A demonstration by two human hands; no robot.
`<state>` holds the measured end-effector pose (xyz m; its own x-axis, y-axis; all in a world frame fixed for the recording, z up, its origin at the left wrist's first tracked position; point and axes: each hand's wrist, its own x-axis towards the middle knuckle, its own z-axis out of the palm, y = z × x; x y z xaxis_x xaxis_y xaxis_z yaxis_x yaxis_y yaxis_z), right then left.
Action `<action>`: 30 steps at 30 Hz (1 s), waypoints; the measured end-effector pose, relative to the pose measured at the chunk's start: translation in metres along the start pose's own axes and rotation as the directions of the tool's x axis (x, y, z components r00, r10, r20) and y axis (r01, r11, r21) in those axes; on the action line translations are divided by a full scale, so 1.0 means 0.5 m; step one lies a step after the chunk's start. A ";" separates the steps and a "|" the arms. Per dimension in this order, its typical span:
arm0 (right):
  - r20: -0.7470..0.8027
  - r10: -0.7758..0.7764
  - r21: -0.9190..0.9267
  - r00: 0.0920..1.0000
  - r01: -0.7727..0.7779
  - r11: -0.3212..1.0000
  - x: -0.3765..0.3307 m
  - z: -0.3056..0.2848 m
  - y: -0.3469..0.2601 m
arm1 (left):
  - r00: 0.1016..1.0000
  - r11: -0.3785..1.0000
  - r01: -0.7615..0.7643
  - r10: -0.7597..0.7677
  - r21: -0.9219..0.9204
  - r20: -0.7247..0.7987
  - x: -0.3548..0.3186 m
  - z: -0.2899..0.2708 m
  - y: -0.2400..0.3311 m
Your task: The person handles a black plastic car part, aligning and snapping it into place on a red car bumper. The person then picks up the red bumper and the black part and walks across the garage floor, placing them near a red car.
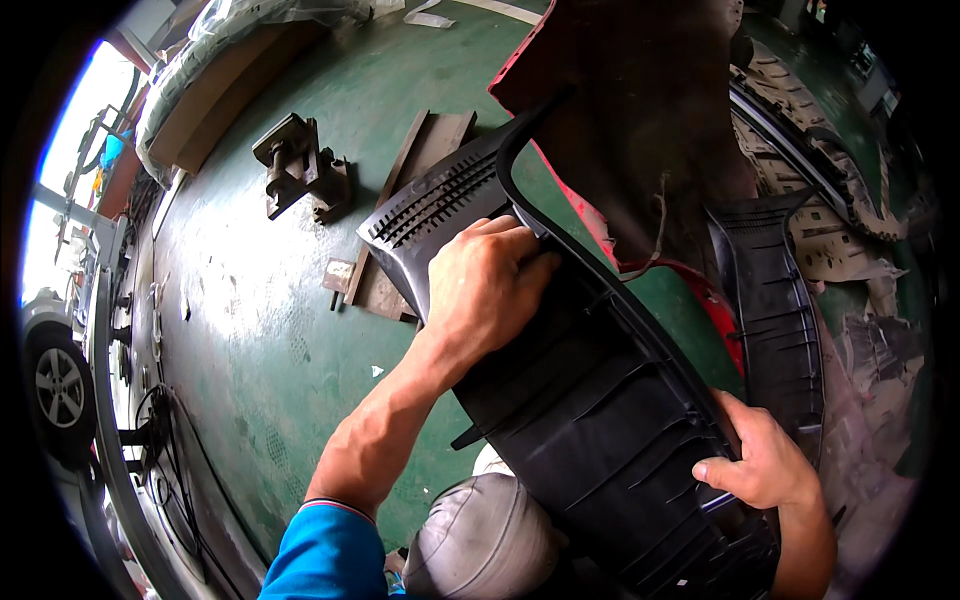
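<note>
A long black plastic car trim panel (590,415) slants across the middle, its ribbed side facing up. Rows of slots mark its far left end, and a dark raised strip follows its right edge. My left hand (490,275) is closed at the slotted end, fingers curled against the panel beside that strip; their tips are hidden. At the near right edge, my right hand (760,455) grips the panel, with the thumb on top and the other fingers largely out of sight. Below my left forearm is a rounded shape in grey cloth (485,540).
A red-edged dark panel (640,110) stands beyond, with a similar black trim panel (775,300) to its right. Metal fixtures (300,170) and a steel channel (415,170) lie on the green floor (250,290). Cables (175,490) and a car wheel (58,385) are at left.
</note>
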<state>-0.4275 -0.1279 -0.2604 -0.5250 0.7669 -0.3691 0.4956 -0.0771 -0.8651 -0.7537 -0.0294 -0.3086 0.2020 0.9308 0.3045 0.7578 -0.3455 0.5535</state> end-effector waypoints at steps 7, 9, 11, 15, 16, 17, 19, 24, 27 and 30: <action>0.020 0.041 0.005 0.999 -0.041 0.999 0.000 -0.001 -0.005 | 0.989 0.987 0.150 -0.150 -0.047 0.010 -0.007 0.007 0.005; 0.021 0.042 0.000 0.999 -0.042 0.999 -0.001 -0.001 -0.001 | 0.991 0.988 0.135 -0.135 -0.078 0.011 -0.005 0.009 -0.004; 0.011 0.017 -0.009 1.000 -0.017 1.000 -0.001 0.000 0.002 | 0.996 0.992 0.079 -0.076 -0.097 0.036 0.000 -0.002 -0.009; 0.022 0.048 -0.011 0.999 -0.047 0.999 -0.001 0.000 -0.003 | 0.996 0.997 -0.046 0.050 -0.062 0.072 0.012 -0.019 -0.030; 0.018 0.055 -0.010 0.998 -0.055 0.998 -0.001 0.000 -0.005 | 0.993 0.998 -0.055 0.058 -0.032 0.102 0.014 -0.022 -0.031; 0.014 0.062 -0.009 0.998 -0.062 0.998 -0.002 0.001 -0.006 | 0.994 0.997 -0.052 0.058 -0.058 0.094 0.014 -0.020 -0.034; 0.005 0.068 -0.006 0.998 -0.067 0.998 -0.002 0.003 -0.007 | 0.992 0.998 -0.031 0.037 -0.052 0.120 0.019 -0.028 -0.029; -0.023 0.083 0.051 0.996 -0.082 0.995 -0.001 0.012 -0.011 | 0.997 0.994 -0.069 0.066 0.085 0.041 0.020 -0.019 -0.016; -0.032 0.097 0.050 0.995 -0.096 0.994 0.001 0.012 -0.013 | 0.998 0.998 0.043 -0.045 0.038 0.047 0.013 -0.018 -0.014; -0.026 0.093 0.068 0.995 -0.091 0.994 0.006 0.014 -0.014 | 0.997 0.996 0.073 -0.072 -0.051 0.027 0.006 -0.015 -0.028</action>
<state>-0.4374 -0.1296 -0.2580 -0.4589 0.7725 -0.4389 0.4928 -0.1897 -0.8492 -0.7684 -0.0227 -0.3094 0.1637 0.9561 0.2430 0.7377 -0.2822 0.6133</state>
